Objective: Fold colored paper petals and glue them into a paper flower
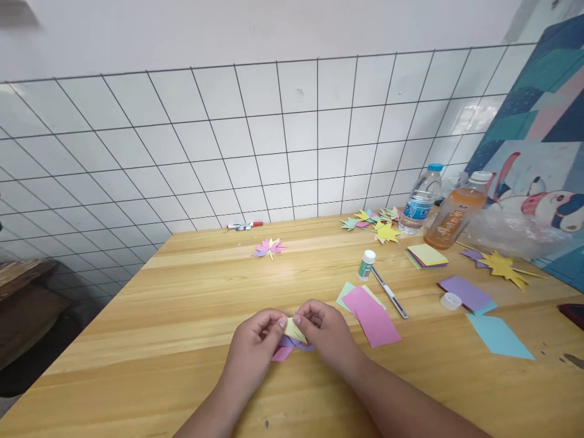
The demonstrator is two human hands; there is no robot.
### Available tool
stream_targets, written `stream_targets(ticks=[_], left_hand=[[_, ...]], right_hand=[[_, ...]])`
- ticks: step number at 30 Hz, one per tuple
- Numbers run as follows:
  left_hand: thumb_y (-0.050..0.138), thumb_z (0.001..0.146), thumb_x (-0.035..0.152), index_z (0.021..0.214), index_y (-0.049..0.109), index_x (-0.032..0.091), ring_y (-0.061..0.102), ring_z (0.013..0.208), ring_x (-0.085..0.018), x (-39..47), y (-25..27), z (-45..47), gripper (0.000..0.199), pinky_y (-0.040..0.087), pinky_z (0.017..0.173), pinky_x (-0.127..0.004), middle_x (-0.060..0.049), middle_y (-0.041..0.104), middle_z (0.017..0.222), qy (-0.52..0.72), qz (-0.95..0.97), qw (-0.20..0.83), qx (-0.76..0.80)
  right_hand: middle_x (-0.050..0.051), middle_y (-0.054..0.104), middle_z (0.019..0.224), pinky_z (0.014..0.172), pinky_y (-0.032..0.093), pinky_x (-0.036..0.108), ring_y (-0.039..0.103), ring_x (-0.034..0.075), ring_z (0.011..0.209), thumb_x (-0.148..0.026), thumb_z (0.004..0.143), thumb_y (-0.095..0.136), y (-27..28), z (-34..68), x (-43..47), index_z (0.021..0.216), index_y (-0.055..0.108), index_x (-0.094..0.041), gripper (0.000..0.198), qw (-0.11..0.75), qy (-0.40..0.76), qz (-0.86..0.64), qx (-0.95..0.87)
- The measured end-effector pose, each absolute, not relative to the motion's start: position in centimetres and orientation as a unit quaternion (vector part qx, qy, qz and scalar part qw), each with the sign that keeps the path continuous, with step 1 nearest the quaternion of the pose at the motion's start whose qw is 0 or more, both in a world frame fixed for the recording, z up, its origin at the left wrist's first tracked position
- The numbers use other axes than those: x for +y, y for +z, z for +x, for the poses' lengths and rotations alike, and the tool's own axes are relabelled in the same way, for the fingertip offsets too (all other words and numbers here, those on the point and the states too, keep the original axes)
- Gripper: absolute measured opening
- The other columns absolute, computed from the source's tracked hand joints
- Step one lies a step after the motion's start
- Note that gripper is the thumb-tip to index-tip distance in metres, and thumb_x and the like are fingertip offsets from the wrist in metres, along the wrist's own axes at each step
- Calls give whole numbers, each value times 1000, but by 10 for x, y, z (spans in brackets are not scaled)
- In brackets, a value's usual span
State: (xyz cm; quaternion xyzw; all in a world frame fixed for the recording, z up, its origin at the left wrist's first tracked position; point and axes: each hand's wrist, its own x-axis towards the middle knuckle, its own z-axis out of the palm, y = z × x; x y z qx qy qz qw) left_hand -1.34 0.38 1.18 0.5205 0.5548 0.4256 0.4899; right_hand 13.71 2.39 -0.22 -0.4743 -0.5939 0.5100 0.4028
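Note:
Both hands meet low over the front middle of the table. My left hand (255, 344) pinches the left side of a pale yellow piece of folded paper (294, 330) between thumb and fingers. On its right side, my right hand (326, 334) is closed the same way. Purple folded paper (292, 344) and a pink piece (282, 354) show just below the yellow one; whether they are joined to it I cannot tell. Right of my hands lies a pink paper strip (371, 316) over green and yellow sheets.
A glue stick (366, 265) stands near a utility knife (390, 293). Further right are a white cap (451, 301), a blue sheet (500, 336), a water bottle (420, 204) and an orange drink bottle (456, 213). Paper leaves (270, 247) and markers (245, 225) lie towards the wall.

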Motion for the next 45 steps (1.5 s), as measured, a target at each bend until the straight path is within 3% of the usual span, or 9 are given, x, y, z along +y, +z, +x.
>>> stream_targets(ticks=[7,12,15,21,30,35,38,41,45], left_hand=[[65,71,38,68,67,18,56,57,-16,3,13,-10,20,44,50,-22,-3,62,64,394,579,442,560],[67,69,43,72,69,16,52,53,-13,8,11,-17,28,41,47,-22,-3,62,65,453,498,482,561],[70,66,42,73,70,15,54,58,-14,9,12,-19,28,42,50,-22,-4,62,72,488,475,485,549],[70,62,45,65,64,15,41,41,-8,7,20,-12,30,33,42,-19,3,52,48,430,475,541,545],[68,66,44,65,58,17,48,48,-11,5,12,-12,29,39,48,-22,3,53,54,416,481,564,527],[71,65,41,64,60,16,45,48,-10,5,14,-10,27,35,47,-21,2,53,53,409,503,572,503],[72,65,40,64,61,15,44,44,-9,6,12,-14,27,33,45,-20,3,51,49,421,477,588,501],[72,67,37,64,60,15,42,42,-7,9,9,-20,25,32,44,-19,4,49,46,464,404,619,487],[73,66,28,66,60,16,42,43,-6,11,9,-22,18,31,44,-17,4,51,47,501,301,687,432]], right_hand=[[0,57,70,62,35,25,50,14,68,-18,80,51,8,147,21,71,56,-19,10,367,267,-448,-770],[1,59,80,57,41,22,54,14,72,-30,78,57,8,143,19,90,57,-22,15,415,399,-467,-671],[0,58,73,55,43,21,55,14,68,-32,77,57,5,140,21,78,55,-20,12,418,470,-471,-618],[-2,51,60,52,41,21,50,11,57,-34,78,55,3,144,25,63,52,-19,22,450,489,-470,-582],[-2,54,64,49,39,20,50,11,56,-30,78,53,8,143,22,76,57,-19,12,467,478,-465,-581],[-3,50,54,50,40,21,49,11,51,-35,81,51,7,144,23,64,51,-18,24,476,476,-479,-563],[-2,54,69,50,41,21,50,10,54,-33,82,51,5,145,24,84,55,-19,14,484,467,-464,-577],[-1,54,85,53,42,22,52,10,59,-26,80,53,7,148,21,109,48,-23,30,491,404,-443,-632],[2,57,85,67,42,26,53,14,75,-14,81,48,13,149,14,99,57,-24,22,422,283,-354,-786]])
